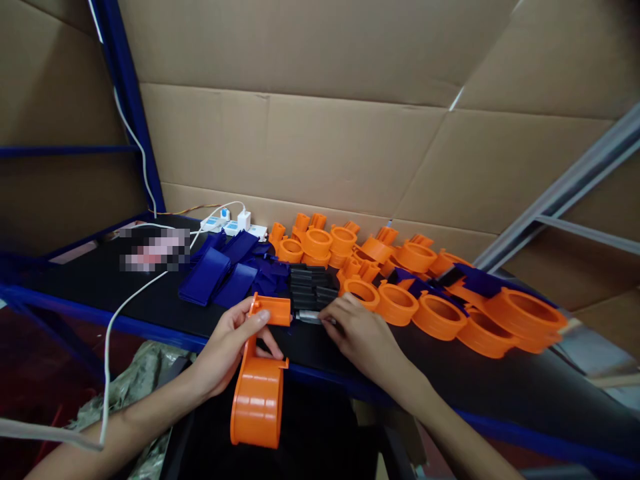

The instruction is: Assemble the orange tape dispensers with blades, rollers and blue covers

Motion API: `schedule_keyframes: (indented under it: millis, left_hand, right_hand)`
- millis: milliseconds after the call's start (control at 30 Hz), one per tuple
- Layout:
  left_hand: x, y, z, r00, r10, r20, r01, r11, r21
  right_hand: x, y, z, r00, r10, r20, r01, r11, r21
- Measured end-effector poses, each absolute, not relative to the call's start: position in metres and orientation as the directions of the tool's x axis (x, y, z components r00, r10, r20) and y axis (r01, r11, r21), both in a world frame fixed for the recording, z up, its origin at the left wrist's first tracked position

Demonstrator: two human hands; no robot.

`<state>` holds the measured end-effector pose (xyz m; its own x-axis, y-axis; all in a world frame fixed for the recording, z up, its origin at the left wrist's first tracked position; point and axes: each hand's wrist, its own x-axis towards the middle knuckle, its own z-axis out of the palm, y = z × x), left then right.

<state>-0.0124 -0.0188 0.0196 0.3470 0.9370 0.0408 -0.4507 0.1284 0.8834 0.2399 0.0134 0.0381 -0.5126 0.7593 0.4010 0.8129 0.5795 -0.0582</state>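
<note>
My left hand point(227, 343) grips an orange plastic tape dispenser frame point(257, 403) by its upper arm, thumb across the front, with the big ring hanging down before the table edge. My right hand point(357, 327) has its fingers curled at the near side of a stack of black pieces point(313, 287). By its fingertips lies a narrow silvery-grey piece point(307, 317); what the fingers hold, if anything, is hidden. Left of the stack are flat dark blue pieces point(210, 273) in a loose pile.
Many more orange frames point(395, 303) stand in rows across the right of the black table point(190, 323). At the back left sit a white power strip point(233, 227) and its cables. A white cable point(113, 327) loops over the front edge. Cardboard walls point(310, 147) enclose the table.
</note>
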Motion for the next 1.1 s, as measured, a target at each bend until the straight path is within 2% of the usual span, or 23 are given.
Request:
schedule_keyframes:
  millis: [233, 367, 433, 633, 933, 1100]
  left_hand:
    - [-0.011, -0.017, 0.022, 0.311, 0.948, 0.066, -0.442, 0.082, 0.893]
    - [-0.010, -0.016, 0.022, 0.312, 0.948, 0.062, -0.435, 0.084, 0.897]
    - [-0.009, -0.015, 0.021, 0.315, 0.947, 0.065, -0.439, 0.084, 0.894]
    - [-0.009, -0.012, 0.015, 0.346, 0.937, 0.058, -0.400, 0.091, 0.912]
    - [-0.008, -0.013, 0.016, 0.370, 0.924, 0.099, -0.323, 0.028, 0.946]
    - [-0.008, -0.012, 0.013, 0.420, 0.898, 0.131, -0.286, -0.007, 0.958]
  right_hand:
    - [0.241, 0.017, 0.050, -0.429, 0.805, 0.409, 0.772, 0.562, -0.295]
    - [0.238, 0.008, 0.074, -0.423, 0.805, 0.416, 0.639, 0.590, -0.493]
    - [0.233, 0.001, 0.087, -0.464, 0.792, 0.397, 0.578, 0.610, -0.542]
    - [0.215, -0.002, 0.098, -0.568, 0.744, 0.353, 0.547, 0.661, -0.514]
    - [0.206, 0.003, 0.096, -0.537, 0.751, 0.384, 0.611, 0.661, -0.436]
    - [0.193, 0.003, 0.088, -0.554, 0.743, 0.376, 0.588, 0.669, -0.455]
